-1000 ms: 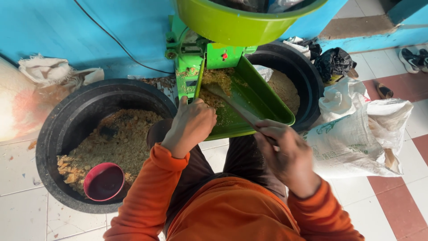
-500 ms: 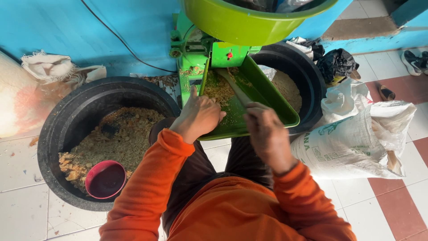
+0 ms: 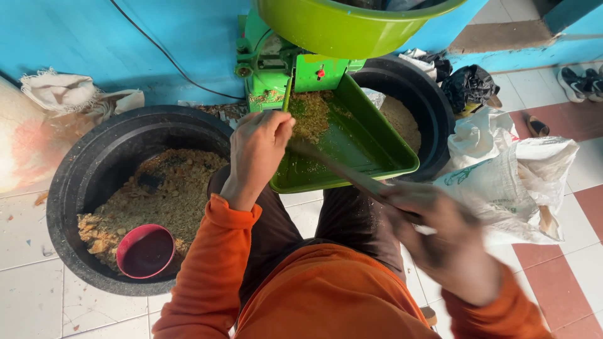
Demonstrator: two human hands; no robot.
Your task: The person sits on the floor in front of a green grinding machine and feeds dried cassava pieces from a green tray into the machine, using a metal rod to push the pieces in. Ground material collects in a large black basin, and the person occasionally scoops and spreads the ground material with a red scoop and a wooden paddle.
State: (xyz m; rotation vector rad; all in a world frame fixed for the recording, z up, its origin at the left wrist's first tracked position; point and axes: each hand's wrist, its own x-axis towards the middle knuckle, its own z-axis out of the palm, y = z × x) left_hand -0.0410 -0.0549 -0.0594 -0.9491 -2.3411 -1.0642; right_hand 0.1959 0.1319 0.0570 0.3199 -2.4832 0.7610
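looking down from a head-worn camera at a person in an orange long-sleeved top and dark trousers, crouched before a green grinding machine (image 3: 276, 63) against a blue wall. the left hand (image 3: 259, 147) rests with curled fingers at the near left corner of the machine's green chute tray (image 3: 370, 141), touching its edge; whether it grips anything there cannot be told. the right hand (image 3: 449, 242) is blurred, closed around the handle end of a long thin stick (image 3: 342, 169), whose far end lies in the tray near a heap of ground yellowish meal (image 3: 311, 113). a large lime-green bowl (image 3: 339, 25) sits on top of the machine. to the left, on the tiled floor, a wide black tub (image 3: 75, 188) holds coarse tan meal and a small pink bowl (image 3: 146, 251). a second black tub (image 3: 433, 107) stands beneath the far side of the tray, partly filled. white sacks (image 3: 515, 176) lie just right of it, with a black bag (image 3: 468, 85) behind them and shoes (image 3: 581, 81) at the far right
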